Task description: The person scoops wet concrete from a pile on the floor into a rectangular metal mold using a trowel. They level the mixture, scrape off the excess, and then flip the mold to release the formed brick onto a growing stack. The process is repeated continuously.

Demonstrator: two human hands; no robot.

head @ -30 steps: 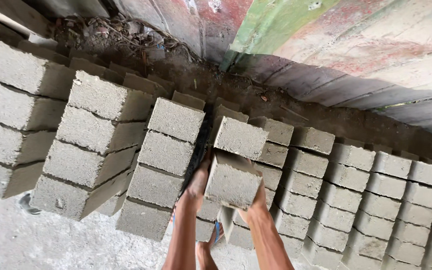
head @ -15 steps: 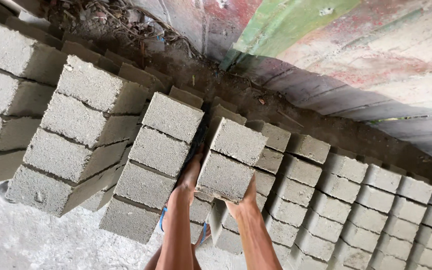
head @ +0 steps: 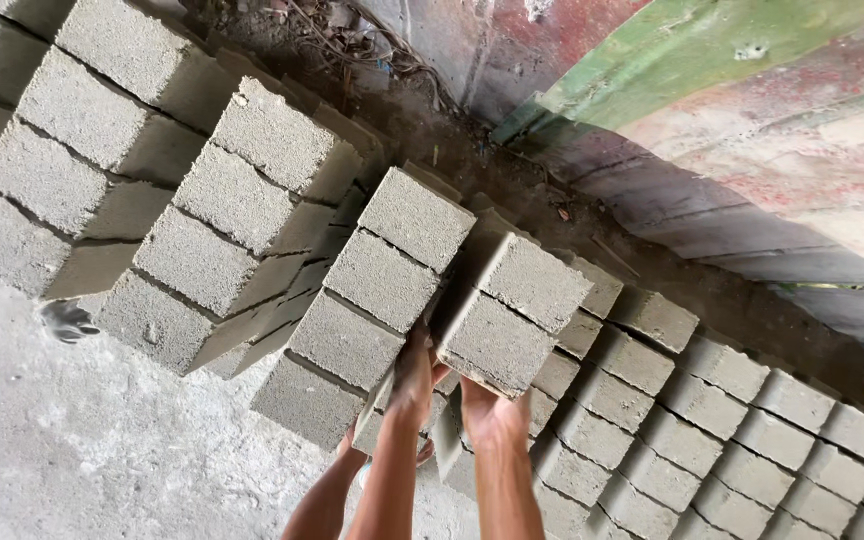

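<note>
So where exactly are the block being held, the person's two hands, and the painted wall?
Held block (head: 497, 345), head view, middle of its grey front face.
Left hand (head: 414, 375), head view, back of the hand.
Right hand (head: 495, 415), head view, back of the hand.
Painted wall (head: 712, 70), head view, green band.

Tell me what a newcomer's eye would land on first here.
Two bare hands at bottom centre grip a grey block: the left hand on its left side, the right hand under its near edge. It sits below another block in a short stack. Taller stacks rise at left, low rows of blocks spread right, and a painted wall with green and red patches runs behind.
</note>
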